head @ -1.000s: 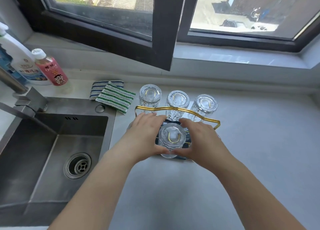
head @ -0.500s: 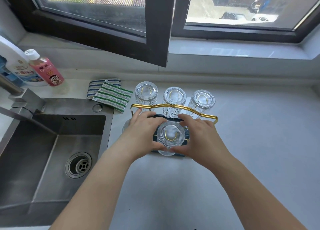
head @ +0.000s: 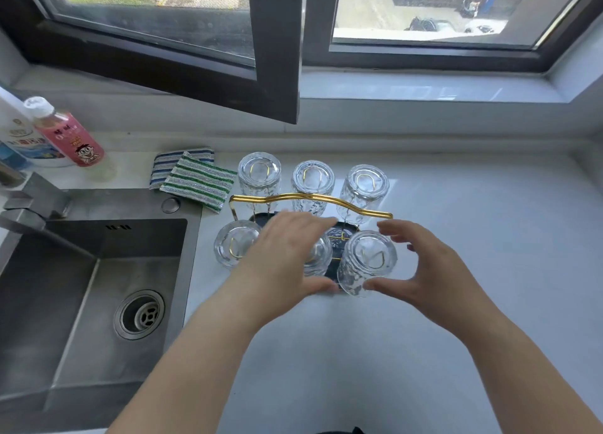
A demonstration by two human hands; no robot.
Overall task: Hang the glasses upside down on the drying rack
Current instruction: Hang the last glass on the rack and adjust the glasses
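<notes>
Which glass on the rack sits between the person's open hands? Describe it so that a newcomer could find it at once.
Start at the steel sink; just to its right on the grey counter stands a drying rack with a gold handle and six upturned glasses. The glass is in the near row at the right end. Unlike its neighbours, it has the right hand cupped beside it.
</notes>
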